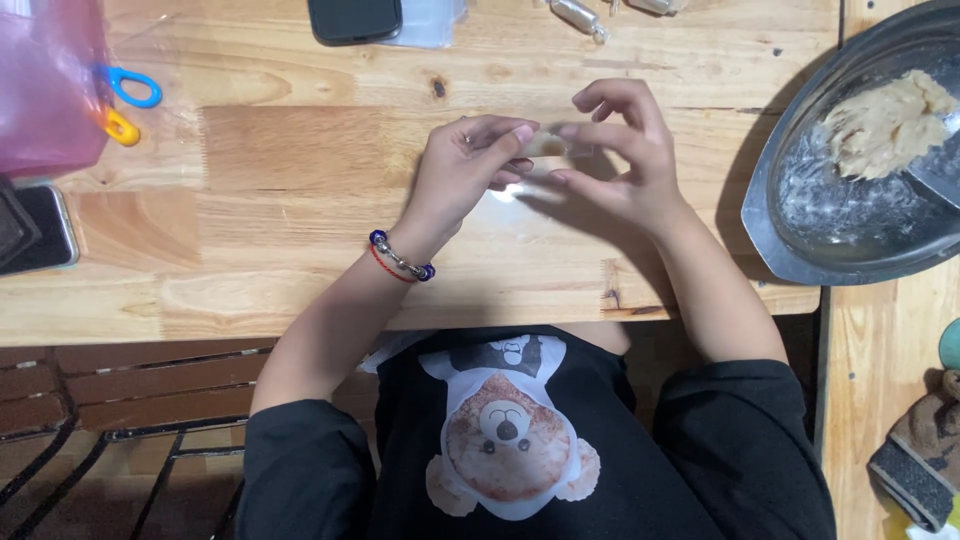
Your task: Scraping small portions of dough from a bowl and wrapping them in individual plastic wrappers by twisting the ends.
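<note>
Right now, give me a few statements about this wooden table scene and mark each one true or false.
1. Both hands, left hand and right hand, pinch a small pale piece between their fingers. True.
2. The metal bowl of pale dough sits at the table's left. False: it sits at the right.
3. A beaded bracelet is on the left wrist. True.
4. The dark phone lies inside the bowl. False: it lies on the table's far edge.
</note>
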